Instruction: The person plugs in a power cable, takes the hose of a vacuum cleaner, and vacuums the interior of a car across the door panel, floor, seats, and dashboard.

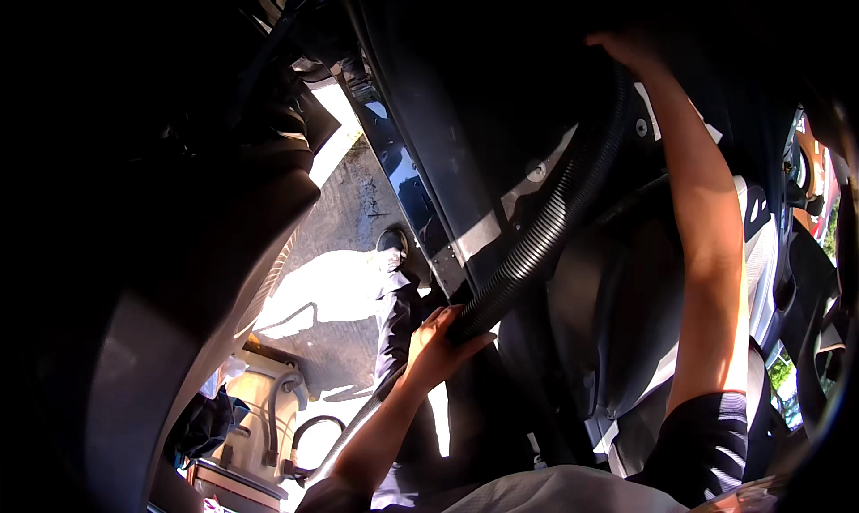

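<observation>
A black corrugated vacuum hose (pixel 547 227) runs diagonally across a car's dark footwell. My left hand (pixel 439 348) is wrapped around its lower part, close to the door sill (pixel 429 231). Stretched up to the upper right, my right hand (pixel 624 50) is at the hose's upper end, partly lost in shadow; its grip there is hard to make out. The far end of the hose is hidden in the dark.
An open car door (pixel 221 332) stands at the left. Beyond it, on the pavement (pixel 342 191), is a beige tank-like machine (pixel 258 412) with hoses. A car seat (pixel 597 298) lies at the right, under my right arm.
</observation>
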`<move>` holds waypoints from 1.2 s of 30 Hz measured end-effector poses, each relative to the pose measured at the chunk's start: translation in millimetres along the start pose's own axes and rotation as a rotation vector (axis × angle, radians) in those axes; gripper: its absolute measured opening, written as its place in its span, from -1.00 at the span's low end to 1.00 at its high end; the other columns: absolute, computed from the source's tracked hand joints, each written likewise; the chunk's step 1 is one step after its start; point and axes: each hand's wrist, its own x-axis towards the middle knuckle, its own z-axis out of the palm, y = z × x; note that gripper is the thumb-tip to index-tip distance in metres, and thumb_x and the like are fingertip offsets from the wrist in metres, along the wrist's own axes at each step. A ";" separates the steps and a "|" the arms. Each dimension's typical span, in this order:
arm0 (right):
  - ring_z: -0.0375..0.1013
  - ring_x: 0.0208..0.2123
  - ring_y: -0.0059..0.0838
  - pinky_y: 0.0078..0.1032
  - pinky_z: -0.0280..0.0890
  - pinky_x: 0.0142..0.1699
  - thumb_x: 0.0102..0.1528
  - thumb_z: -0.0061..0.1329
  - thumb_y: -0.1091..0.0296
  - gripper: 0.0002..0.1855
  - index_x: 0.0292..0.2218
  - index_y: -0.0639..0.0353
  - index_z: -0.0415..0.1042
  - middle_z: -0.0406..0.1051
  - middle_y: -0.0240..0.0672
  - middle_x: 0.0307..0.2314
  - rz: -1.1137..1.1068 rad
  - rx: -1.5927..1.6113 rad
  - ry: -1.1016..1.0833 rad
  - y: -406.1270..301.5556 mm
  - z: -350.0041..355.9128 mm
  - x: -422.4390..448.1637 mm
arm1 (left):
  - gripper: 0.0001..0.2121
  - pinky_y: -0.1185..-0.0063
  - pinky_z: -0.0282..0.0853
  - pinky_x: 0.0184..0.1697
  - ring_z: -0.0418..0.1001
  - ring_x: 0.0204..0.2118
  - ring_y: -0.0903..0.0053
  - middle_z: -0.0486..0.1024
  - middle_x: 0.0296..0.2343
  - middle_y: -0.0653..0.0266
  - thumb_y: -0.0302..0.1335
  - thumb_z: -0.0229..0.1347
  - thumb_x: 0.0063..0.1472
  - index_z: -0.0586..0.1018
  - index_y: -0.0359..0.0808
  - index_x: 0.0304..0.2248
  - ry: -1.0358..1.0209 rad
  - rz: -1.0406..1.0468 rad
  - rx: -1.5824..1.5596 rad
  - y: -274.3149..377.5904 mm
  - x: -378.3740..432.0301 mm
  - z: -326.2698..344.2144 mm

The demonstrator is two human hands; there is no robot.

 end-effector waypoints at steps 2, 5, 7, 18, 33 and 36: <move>0.33 0.08 -0.13 -0.29 0.26 0.15 0.05 0.03 0.01 -0.39 0.02 0.27 0.39 0.35 0.03 -0.01 0.057 -0.383 0.101 -50.7 37.8 -19.0 | -0.47 0.51 0.41 -0.17 0.52 -0.26 0.36 0.53 -0.34 0.23 -0.17 0.38 -0.13 0.56 -0.33 -0.21 -0.030 -0.020 0.110 -0.6 5.0 -0.3; 0.37 0.04 -0.20 -0.33 0.28 0.11 0.02 0.04 0.00 -0.23 0.17 0.16 0.16 0.36 0.00 -0.01 -0.163 -0.410 0.091 -31.1 54.8 -44.2 | -0.45 0.49 0.41 -0.18 0.51 -0.29 0.37 0.49 -0.38 0.27 -0.13 0.39 -0.17 0.57 -0.29 -0.21 -0.156 -0.050 0.214 -17.9 -16.6 -3.9; 0.43 -0.03 -0.24 -0.35 0.30 0.08 -0.03 0.07 0.06 -0.11 0.27 -0.02 0.03 0.38 -0.02 -0.04 -0.244 -0.344 -0.201 -50.4 65.8 -73.7 | -0.46 0.44 0.41 -0.18 0.50 -0.28 0.32 0.49 -0.38 0.25 -0.10 0.38 -0.18 0.57 -0.29 -0.25 -0.115 -0.038 0.192 -36.4 -41.5 -2.7; 0.44 -0.05 -0.12 -0.33 0.28 0.09 -0.01 0.05 0.05 -0.38 0.11 -0.14 0.32 0.42 -0.07 -0.07 0.047 -0.418 0.284 98.0 -56.0 22.1 | -0.43 0.41 0.43 -0.24 0.55 -0.33 0.27 0.54 -0.42 0.20 -0.06 0.38 -0.15 0.45 -0.26 -0.26 -0.280 -0.373 0.218 -108.3 -43.6 4.6; 0.35 0.05 -0.18 -0.33 0.16 0.20 0.02 0.04 0.00 -0.45 0.05 -0.14 0.39 0.41 -0.12 -0.04 -0.134 -0.917 0.259 144.3 -47.3 82.9 | -0.48 0.35 0.46 -0.31 0.55 -0.37 0.17 0.55 -0.41 0.15 -0.29 0.41 -0.21 0.48 -0.23 -0.23 -0.009 -0.253 0.241 -115.7 -37.5 -7.4; 0.26 0.14 -0.18 -0.29 0.10 0.25 -0.01 0.08 0.01 -0.32 0.15 -0.18 0.28 0.35 -0.10 0.02 -0.017 -0.488 0.327 100.0 6.5 66.6 | -0.49 0.34 0.46 -0.32 0.54 -0.37 0.16 0.55 -0.41 0.12 -0.30 0.41 -0.22 0.47 -0.25 -0.25 0.072 -0.297 0.215 -140.3 -60.8 -8.3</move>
